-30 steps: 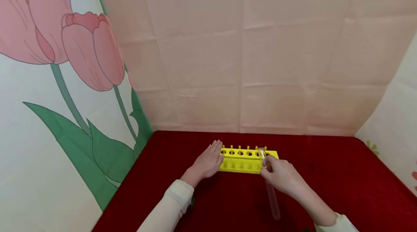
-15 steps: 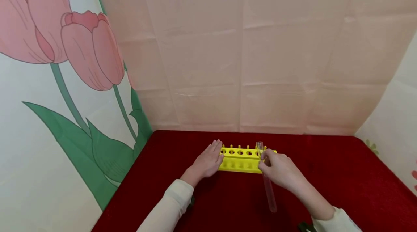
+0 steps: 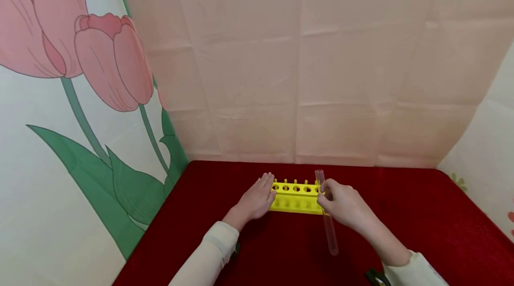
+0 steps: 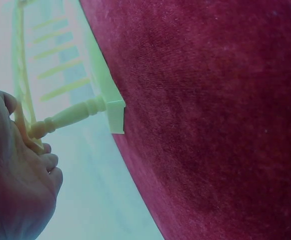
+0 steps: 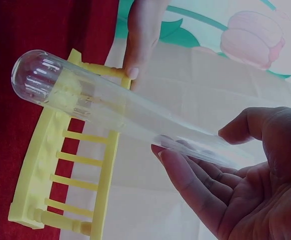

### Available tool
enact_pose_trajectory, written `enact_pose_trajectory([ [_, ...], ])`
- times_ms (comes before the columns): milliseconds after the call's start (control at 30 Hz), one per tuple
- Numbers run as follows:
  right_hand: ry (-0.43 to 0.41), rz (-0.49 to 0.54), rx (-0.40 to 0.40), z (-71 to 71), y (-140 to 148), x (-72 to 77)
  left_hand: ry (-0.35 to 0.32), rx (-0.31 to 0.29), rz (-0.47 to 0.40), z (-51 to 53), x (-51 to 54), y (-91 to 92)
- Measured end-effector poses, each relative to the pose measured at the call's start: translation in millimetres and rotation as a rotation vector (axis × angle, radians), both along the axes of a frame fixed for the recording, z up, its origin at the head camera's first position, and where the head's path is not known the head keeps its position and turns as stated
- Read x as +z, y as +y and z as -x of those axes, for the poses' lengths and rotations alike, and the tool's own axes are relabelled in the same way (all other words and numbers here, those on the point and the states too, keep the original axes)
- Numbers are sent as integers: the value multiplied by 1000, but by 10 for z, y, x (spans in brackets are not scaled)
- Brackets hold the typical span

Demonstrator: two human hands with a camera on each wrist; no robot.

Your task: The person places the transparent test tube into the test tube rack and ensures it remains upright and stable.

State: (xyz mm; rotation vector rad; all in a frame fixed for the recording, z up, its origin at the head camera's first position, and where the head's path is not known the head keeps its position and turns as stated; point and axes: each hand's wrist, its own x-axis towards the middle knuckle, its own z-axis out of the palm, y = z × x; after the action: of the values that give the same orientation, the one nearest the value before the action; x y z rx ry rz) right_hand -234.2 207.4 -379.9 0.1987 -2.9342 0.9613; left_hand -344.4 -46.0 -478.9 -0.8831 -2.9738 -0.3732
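One pinch: my bare right hand [image 3: 345, 205] holds a clear, round-bottomed, glass-like test tube [image 3: 331, 235] between thumb and fingertips. Contact is on the upper part, with the mouth projecting above my fingers; I judge this leaves the long lower body free. Tube is tilted, mouth up and away from me, rounded bottom down toward me, in front of the right end of a bright yellow, two-tier rack [image 3: 297, 204] and not seated in any hole. Whether tube and rack touch: cannot tell.

Rack stands upright, a row of short pegs behind its round holes; no tube shows in the holes in sight. My bare left hand [image 3: 253, 200] lies with fingers extended against its left end, not clenched, presumably bracing it against sliding. Beneath: a plush, dark red cloth [image 3: 401, 219], whose nap may add some friction. Beyond: a creased, pale pink fabric backdrop [image 3: 297, 63]; to the left, a white panel printed with pink tulips [image 3: 100, 65].
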Motion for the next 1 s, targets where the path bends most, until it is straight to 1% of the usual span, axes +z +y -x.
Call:
enact_pose_trajectory([
  [433,24,2,12,22,-20,39,-6,-1,1,-8,10,-3],
  [700,19,11,7,26,-57,71,-6,7,-2,-11,11,-3],
  [1000,20,17,2,53,-83,85,5,4,2,7,-20,-15],
])
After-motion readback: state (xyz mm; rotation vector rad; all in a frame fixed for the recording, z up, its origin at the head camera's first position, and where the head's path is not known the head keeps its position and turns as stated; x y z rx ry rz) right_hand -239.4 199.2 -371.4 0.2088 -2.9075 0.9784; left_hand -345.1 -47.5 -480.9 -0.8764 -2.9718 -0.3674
